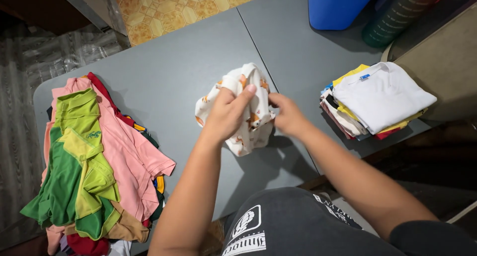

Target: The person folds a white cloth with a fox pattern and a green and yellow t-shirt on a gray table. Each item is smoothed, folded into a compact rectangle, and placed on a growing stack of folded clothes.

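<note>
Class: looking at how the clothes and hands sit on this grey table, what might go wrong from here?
1. The unfolded heap of green and pink shirts overhangs the grey folding table and may slide off.
2. The white patterned garment, bunched between left hand and right hand, may crease.

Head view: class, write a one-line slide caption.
Both hands, left hand and right hand, hold a white printed garment above a grey table.
</note>
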